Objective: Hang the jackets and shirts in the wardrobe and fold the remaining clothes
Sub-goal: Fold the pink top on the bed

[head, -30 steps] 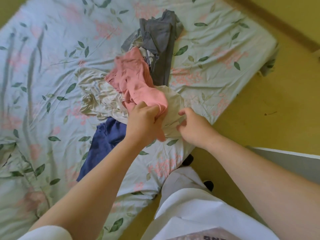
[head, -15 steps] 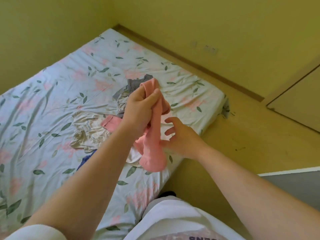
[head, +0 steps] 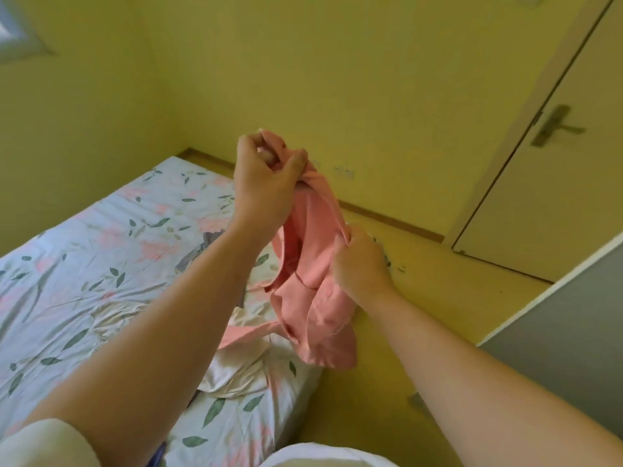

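Note:
A pink garment [head: 312, 291] hangs in the air over the bed's right edge. My left hand [head: 266, 176] grips its top edge, raised high. Lower and to the right, my right hand [head: 360, 264] pinches the pink cloth along its side. The garment's lower part droops in folds, and one pink strip trails onto a cream garment [head: 236, 362] lying on the bed. A grey garment [head: 202, 247] shows behind my left forearm, mostly hidden. A sliver of blue cloth [head: 156, 458] peeks out near my left elbow.
The bed [head: 101, 264] has a floral sheet and sits low on the yellow floor [head: 438, 291]. A closed door with a lever handle [head: 556, 126] stands at the right. A grey-and-white panel [head: 566, 332] juts in at the right edge. Yellow walls stand behind.
My left hand lifted the pink garment off the pile and high above the bed. My right hand moved onto its side and pinched it. The view tilted up toward the wall and door.

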`<state>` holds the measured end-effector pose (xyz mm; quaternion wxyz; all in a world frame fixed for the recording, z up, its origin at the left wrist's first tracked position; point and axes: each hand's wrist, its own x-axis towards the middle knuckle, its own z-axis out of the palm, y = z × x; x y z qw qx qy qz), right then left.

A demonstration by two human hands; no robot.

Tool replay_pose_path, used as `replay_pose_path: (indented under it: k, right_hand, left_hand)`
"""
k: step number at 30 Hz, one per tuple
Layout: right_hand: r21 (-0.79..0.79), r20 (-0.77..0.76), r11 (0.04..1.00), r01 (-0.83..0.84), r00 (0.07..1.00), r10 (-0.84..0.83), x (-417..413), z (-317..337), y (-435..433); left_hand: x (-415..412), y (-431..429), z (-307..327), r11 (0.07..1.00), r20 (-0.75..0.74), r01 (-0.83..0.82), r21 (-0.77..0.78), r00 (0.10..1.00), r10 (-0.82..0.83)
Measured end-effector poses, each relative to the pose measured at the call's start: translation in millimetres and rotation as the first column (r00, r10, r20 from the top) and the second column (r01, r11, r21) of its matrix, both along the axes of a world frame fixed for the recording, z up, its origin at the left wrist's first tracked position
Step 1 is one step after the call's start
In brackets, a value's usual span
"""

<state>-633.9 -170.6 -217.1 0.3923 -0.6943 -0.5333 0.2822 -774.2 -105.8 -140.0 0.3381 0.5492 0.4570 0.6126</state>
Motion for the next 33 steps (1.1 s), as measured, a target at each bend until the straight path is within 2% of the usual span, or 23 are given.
replay_pose_path:
  k: [2, 4, 6, 8, 14, 16, 18, 20, 23, 25, 27, 29, 30, 31, 33]
  right_hand:
    - [0.088, 0.018, 0.995, 0.045, 0.999, -0.047, 22, 22, 4]
    - [0.153, 0.104, 0.988, 0.035, 0.993, -0.051, 42, 43, 6]
    - [0.177, 0.278, 0.984, -0.015, 0.960, -0.035, 58, 60, 7]
    - [0.182, 0.465, 0.980, -0.084, 0.885, -0.011, 74, 70, 6]
    - [0.051, 0.751, 0.965, -0.257, 0.646, 0.133, 114, 71, -9]
    - [-0.015, 0.809, 0.972, -0.236, 0.569, 0.150, 123, 68, -14]
    - [-0.075, 0.836, 0.988, -0.134, 0.532, 0.135, 128, 68, -16]
    - [-0.106, 0.830, 0.994, -0.001, 0.550, 0.090, 131, 71, -16]
    - [-0.153, 0.705, 0.969, 0.194, 0.709, -0.031, 135, 78, -8]
    - [-0.179, 0.516, 0.954, 0.240, 0.849, -0.117, 136, 82, 0]
    - [-0.177, 0.266, 0.949, 0.259, 0.941, -0.207, 131, 89, 7]
    - [-0.148, 0.019, 0.943, 0.299, 0.954, -0.299, 122, 96, 15]
    - [-0.124, -0.026, 0.938, 0.324, 0.944, -0.329, 117, 99, 18]
    - [-0.094, 0.001, 0.936, 0.340, 0.940, -0.341, 111, 103, 20]
    - [-0.016, 0.162, 0.943, 0.333, 0.931, -0.326, 104, 111, 22]
  left_hand:
    - [1, 8, 11, 0.998, 0.005, -0.051, 0.042, 0.999, 0.051]
    - [2, 16, 19, 0.990, -0.021, -0.110, 0.093, 0.993, 0.112]
    - [4, 20, 25, 0.979, -0.059, -0.159, 0.131, 0.984, 0.168]
    - [7, 22, 29, 0.971, -0.079, -0.191, 0.144, 0.976, 0.203]
    - [17, 23, 35, 0.967, -0.215, -0.181, 0.179, 0.952, 0.218]
    - [16, 25, 34, 0.967, -0.271, -0.165, 0.193, 0.939, 0.214]
    - [13, 29, 32, 0.965, -0.327, -0.160, 0.207, 0.919, 0.222]
    - [7, 32, 28, 0.961, -0.421, -0.121, 0.249, 0.880, 0.220]
    - [-5, 33, 23, 0.949, -0.525, -0.060, 0.309, 0.822, 0.223]
    - [-12, 33, 21, 0.943, -0.555, -0.058, 0.329, 0.795, 0.243]
    - [-19, 32, 19, 0.943, -0.572, -0.069, 0.326, 0.780, 0.255]
    - [-24, 31, 17, 0.947, -0.570, -0.094, 0.308, 0.779, 0.262]
    - [-28, 31, 18, 0.948, -0.565, -0.112, 0.297, 0.780, 0.270]
    - [-31, 32, 18, 0.949, -0.557, -0.134, 0.287, 0.783, 0.279]
    - [-40, 35, 20, 0.953, -0.524, -0.180, 0.244, 0.803, 0.286]
